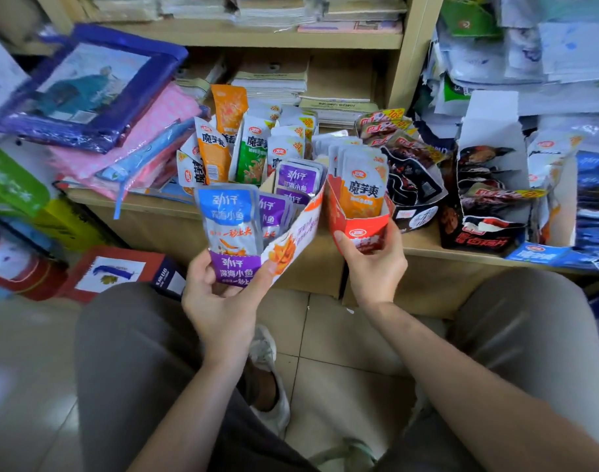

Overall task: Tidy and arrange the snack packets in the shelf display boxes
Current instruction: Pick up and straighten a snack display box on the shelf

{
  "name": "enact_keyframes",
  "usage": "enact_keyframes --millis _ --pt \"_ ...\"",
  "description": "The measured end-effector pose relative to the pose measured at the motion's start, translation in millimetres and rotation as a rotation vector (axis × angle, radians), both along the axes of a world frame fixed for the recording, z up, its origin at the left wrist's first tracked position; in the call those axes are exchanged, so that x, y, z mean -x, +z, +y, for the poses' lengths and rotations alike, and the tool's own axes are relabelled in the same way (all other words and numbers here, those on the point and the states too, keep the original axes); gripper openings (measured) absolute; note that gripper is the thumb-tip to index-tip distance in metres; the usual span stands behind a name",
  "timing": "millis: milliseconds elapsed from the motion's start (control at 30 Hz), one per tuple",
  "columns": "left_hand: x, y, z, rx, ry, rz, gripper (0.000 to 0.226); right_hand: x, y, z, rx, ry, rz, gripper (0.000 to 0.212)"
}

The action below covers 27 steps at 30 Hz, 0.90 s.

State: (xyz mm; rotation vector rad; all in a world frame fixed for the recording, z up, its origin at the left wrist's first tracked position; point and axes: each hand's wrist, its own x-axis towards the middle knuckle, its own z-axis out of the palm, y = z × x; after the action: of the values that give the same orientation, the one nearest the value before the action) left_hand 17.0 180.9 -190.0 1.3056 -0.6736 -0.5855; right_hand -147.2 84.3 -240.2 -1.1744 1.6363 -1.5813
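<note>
Our left hand (pixel 219 301) is clamped on the low front of the purple display box (pixel 235 270), thumb on its left side and forefinger along its white and orange side panel. The box juts out past the front edge of the shelf board (pixel 138 201) and leans to the left. A blue packet (pixel 228 219) stands at its front, with purple packets (pixel 296 177) in rows behind it.

Our right hand (pixel 373 267) grips the red display box (pixel 359 229) just beside it, thumb on the front left corner and fingers curled round the right side. This box also sits at the board's front edge, and orange packets (pixel 362 189) stand upright inside it.

Behind the two boxes, loose orange and green packets (pixel 253 155) lean in a cluster toward the back of the board. Toward the board's right end stand torn black boxes (pixel 485 212) of dark packets. Stacked notebooks (pixel 270 81) lie against the back
</note>
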Motion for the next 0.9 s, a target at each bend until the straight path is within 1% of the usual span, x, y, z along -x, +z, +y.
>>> enact_keyframes --millis 167,333,433,500,533,567,633,667,700,733,800,900 --pt "-13.1 1.4 6.8 0.008 0.059 -0.018 0.059 -15.6 -9.5 -31.2 -0.01 0.097 0.128 0.077" --pt "-17.0 2.4 6.6 0.018 0.099 0.006 0.06 -20.4 -12.1 -53.4 -0.048 0.057 0.342 0.08" --pt "-15.4 2.0 7.2 0.016 0.106 0.008 0.059 -16.0 -12.9 -63.3 -0.029 0.187 0.377 0.071" --pt "-13.1 1.4 6.3 0.013 0.1 0.016 0.059 -9.2 -15.0 -61.4 -0.024 0.328 0.391 0.073" --pt "-12.0 0.8 5.6 0.013 0.095 0.023 0.058 -4.6 -16.9 -57.5 -0.025 0.376 0.389 0.074" --pt "-10.9 0.1 4.7 0.014 0.089 0.027 0.058 0.0 -17.5 -51.9 -0.01 0.381 0.384 0.071" --pt "-8.7 -0.7 3.0 0.012 0.077 0.026 0.058 11.6 -16.0 -37.5 0.069 0.271 0.369 0.054" --pt "-7.7 -0.7 2.3 0.01 0.07 0.023 0.058 18.8 -14.5 -29.7 0.122 0.168 0.36 0.046" --pt "-6.2 -0.8 1.4 0.01 0.063 0.021 0.057 26.3 -12.9 -23.1 0.166 0.053 0.346 0.043" --pt "-4.5 -1.1 0.8 0.008 0.054 0.017 0.055 34.5 -11.2 -17.7 0.191 -0.055 0.326 0.045" --pt "0.3 -0.5 -0.5 0.006 0.031 0.013 0.054 50.0 -10.4 -13.8 0.157 -0.178 0.262 0.06" --pt "9.1 -0.2 -2.3 0.014 -0.012 0.002 0.055 64.2 -14.3 -19.6 0.002 -0.143 0.185 0.089"
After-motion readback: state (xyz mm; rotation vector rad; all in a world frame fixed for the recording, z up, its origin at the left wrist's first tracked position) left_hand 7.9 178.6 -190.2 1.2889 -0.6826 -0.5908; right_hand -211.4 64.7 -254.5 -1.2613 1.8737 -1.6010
